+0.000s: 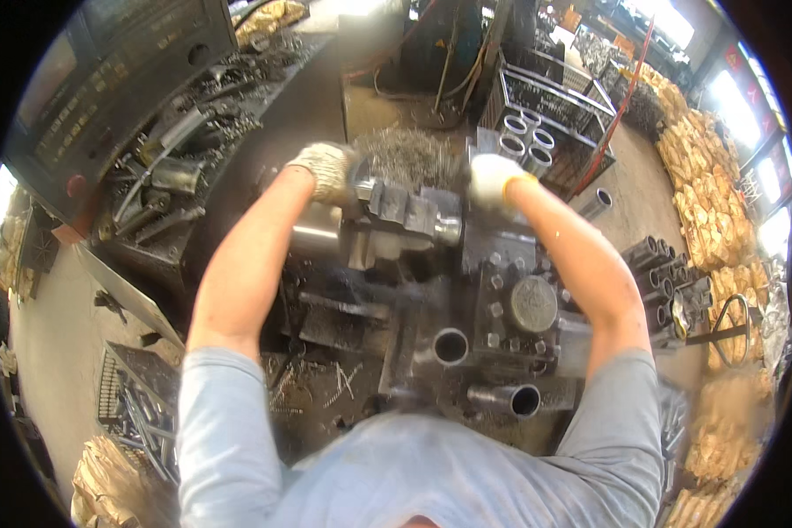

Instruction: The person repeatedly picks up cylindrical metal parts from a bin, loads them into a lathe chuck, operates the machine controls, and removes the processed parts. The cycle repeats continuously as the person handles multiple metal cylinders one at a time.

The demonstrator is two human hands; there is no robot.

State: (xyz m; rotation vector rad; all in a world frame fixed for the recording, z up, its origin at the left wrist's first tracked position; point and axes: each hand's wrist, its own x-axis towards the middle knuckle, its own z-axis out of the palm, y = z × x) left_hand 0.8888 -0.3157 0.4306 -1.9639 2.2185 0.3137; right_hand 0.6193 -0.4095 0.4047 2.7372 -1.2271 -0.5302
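Blur obscures what the right hand (495,182) touches near the stepped chuck (402,211).

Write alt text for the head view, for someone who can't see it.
A person's left hand and right hand, both gloved, are over a dark metal machine, on either side of a stepped metal block. Metal tubes stand beyond the right hand; shavings lie beyond the block.

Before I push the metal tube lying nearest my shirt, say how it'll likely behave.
The metal tube would probably roll, being round and on its side. Its thick-looking wall seems stiff; being hollow, it's perhaps lighter than solid.
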